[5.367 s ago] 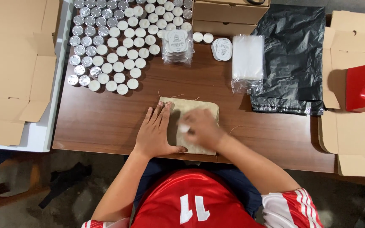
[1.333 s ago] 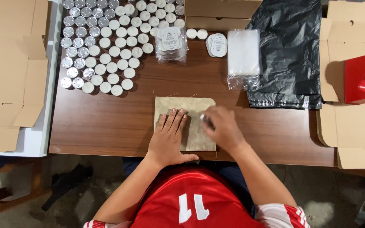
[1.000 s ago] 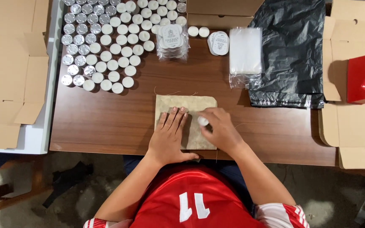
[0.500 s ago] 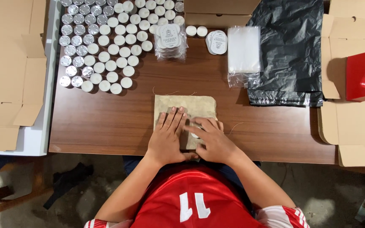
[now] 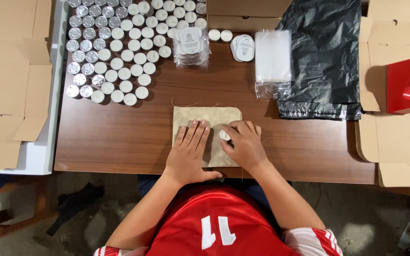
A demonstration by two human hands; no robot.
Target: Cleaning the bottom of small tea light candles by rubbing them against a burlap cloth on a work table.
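Here the burlap pouch (image 5: 209, 124) lies flat on the tabletop (image 5: 119, 137) directly under both hands, its long axis running away from the person. The left hand (image 5: 188, 154) presses it, fingers spread; the right hand (image 5: 245, 144), nearer, pinches a small white tealight candle (image 5: 224, 135) at its right half.

Left hand (image 5: 189, 151) flat, palm down, fingers extended and spread forward. Right hand (image 5: 244, 144) curled beside it, fingertips pinched inward toward left. Both forearms angled in from body.
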